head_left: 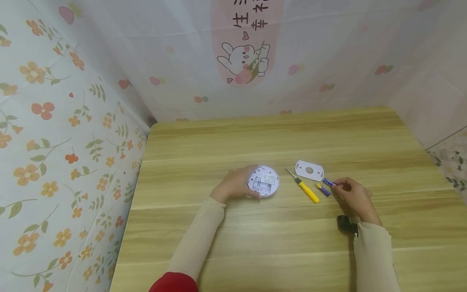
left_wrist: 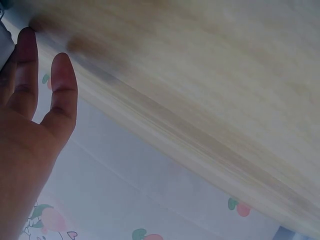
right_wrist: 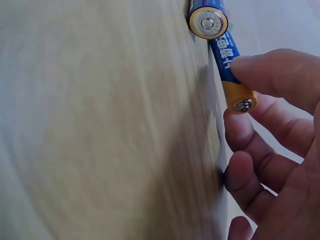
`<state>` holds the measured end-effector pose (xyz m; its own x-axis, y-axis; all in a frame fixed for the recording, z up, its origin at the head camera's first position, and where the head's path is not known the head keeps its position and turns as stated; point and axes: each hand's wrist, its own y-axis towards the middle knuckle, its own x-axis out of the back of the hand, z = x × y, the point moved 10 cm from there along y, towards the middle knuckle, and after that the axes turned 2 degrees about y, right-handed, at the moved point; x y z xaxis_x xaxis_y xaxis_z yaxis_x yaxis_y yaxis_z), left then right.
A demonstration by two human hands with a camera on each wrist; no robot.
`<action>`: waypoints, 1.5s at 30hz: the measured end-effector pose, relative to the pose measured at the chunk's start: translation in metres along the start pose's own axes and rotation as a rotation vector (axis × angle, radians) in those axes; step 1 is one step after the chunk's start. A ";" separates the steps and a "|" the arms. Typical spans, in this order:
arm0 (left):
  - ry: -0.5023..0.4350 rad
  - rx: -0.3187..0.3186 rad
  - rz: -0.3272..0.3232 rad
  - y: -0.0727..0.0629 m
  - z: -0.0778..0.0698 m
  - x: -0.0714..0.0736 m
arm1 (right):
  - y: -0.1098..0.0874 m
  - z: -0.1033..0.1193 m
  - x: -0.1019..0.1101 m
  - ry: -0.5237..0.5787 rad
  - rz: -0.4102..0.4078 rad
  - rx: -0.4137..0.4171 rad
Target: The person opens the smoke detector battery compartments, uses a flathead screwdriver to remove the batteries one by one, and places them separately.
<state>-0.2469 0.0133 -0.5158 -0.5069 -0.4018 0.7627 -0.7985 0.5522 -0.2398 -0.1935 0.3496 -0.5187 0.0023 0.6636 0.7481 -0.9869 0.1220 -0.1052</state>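
Wood-grain tabletop [head_left: 270, 247]: left hand [head_left: 238, 183] grips round device [head_left: 268, 175], best held steady; right hand [head_left: 357, 199], at its three o'clock, pinches one battery [right_wrist: 224, 54].

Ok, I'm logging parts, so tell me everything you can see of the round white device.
The round white device looks like plastic, with small slots and holes across its visible face. Toward the near side is an uncovered, seemingly empty battery compartment; the print beside it is too small to read. The left hand grips the device's left edge, over the wood-look table; whether it rests there is unclear.
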 end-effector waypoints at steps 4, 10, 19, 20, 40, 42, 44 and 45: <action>0.001 0.002 0.001 0.000 -0.001 0.001 | 0.001 -0.001 -0.001 -0.011 0.011 -0.002; 0.007 0.003 -0.003 0.000 -0.001 0.001 | 0.001 -0.003 -0.004 -0.020 0.036 -0.019; 0.000 0.001 0.006 -0.001 -0.001 -0.001 | 0.000 -0.005 -0.007 -0.023 0.043 -0.030; 0.002 0.002 0.006 -0.001 -0.001 -0.001 | 0.000 -0.006 -0.007 -0.022 0.041 -0.030; -0.019 -0.005 -0.004 0.000 -0.002 0.001 | 0.011 0.016 -0.003 0.015 0.054 0.045; -0.018 -0.006 -0.005 0.000 -0.002 0.001 | 0.015 0.022 -0.003 0.019 0.067 0.057; -0.014 -0.009 -0.005 0.001 -0.001 0.000 | 0.018 0.029 -0.003 0.012 0.075 0.079; -0.012 -0.011 -0.006 0.001 -0.001 0.000 | 0.020 0.031 -0.004 0.013 0.084 0.083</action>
<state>-0.2478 0.0145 -0.5156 -0.5058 -0.4137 0.7570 -0.7982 0.5573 -0.2288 -0.2181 0.3267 -0.5033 -0.0795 0.6783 0.7304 -0.9937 0.0045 -0.1123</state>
